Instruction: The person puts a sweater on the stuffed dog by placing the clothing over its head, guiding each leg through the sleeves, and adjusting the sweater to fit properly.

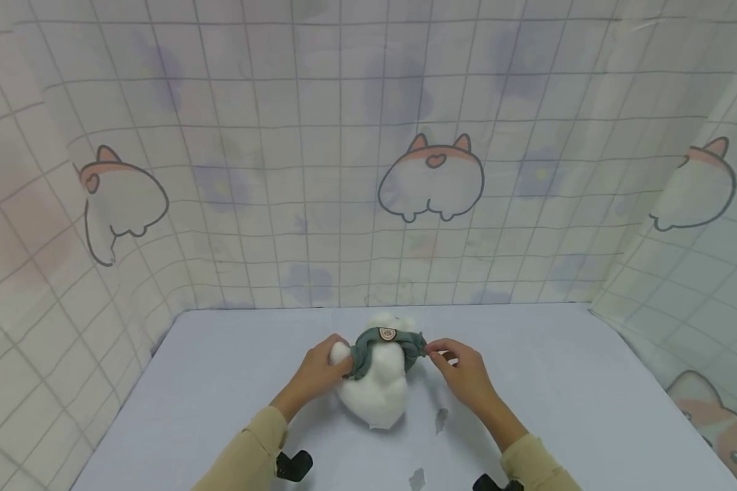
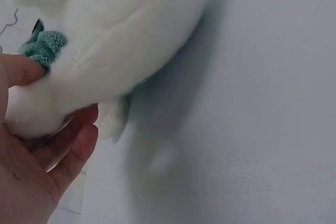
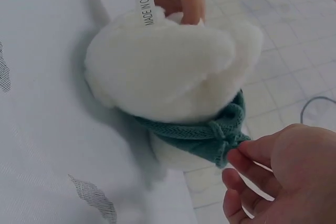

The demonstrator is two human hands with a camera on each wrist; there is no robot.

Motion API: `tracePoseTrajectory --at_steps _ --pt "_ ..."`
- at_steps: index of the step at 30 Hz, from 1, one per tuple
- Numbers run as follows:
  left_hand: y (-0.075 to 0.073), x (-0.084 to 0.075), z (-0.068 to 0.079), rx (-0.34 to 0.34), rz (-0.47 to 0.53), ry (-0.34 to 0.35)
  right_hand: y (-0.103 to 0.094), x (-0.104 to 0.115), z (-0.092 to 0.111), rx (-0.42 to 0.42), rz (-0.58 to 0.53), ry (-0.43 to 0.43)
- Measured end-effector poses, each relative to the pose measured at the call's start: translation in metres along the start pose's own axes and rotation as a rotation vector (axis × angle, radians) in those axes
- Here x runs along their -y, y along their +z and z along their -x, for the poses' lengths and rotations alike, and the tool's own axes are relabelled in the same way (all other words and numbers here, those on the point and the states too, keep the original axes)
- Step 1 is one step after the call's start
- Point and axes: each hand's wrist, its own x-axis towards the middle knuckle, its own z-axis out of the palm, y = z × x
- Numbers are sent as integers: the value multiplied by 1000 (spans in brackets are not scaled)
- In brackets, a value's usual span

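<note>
**One white plush toy (image 1: pixel 373 401) in a green knitted scarf (image 1: pixel 361 356), held at two places**

The right hand (image 1: pixel 463 375) pinches one scarf end between thumb and forefinger; the left hand (image 1: pixel 319 367) curls round a rounded white limb, its thumb against the scarf. The toy is between both hands, at the middle of the white table (image 1: pixel 221 389). The head view alone shows one badge (image 1: pixel 387 334) on the scarf, its lettering too small to read; the right wrist view alone shows one tag (image 3: pixel 145 4) reading "MADE IN CHINA". Two grey patches (image 1: pixel 441 420) mark the table. Behind, the gridded cloth (image 1: pixel 319 239) carries three cartoon animal rumps (image 1: pixel 431 181).
</note>
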Motion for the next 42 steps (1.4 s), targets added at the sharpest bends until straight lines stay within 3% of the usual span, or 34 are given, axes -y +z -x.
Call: tracePoseTrajectory --at_steps 9,14,22,27,34,42 --pt "-4 10 3 -26 -50 -47 9 4 -6 33 -59 10" --pt "-8 14 6 -28 -102 -58 15 8 -10 40 -65 -29" --pt "-13 18 11 -1 -168 -32 19 20 -24 -23 -12 -133" --pt "-15 15 14 -4 -189 -26 25 25 -33 32 49 -123" --pt "-15 14 16 -26 -224 39 37 18 -39 127 23 -37" --pt "-15 -1 23 -145 -263 183 44 15 -45 147 51 -9"
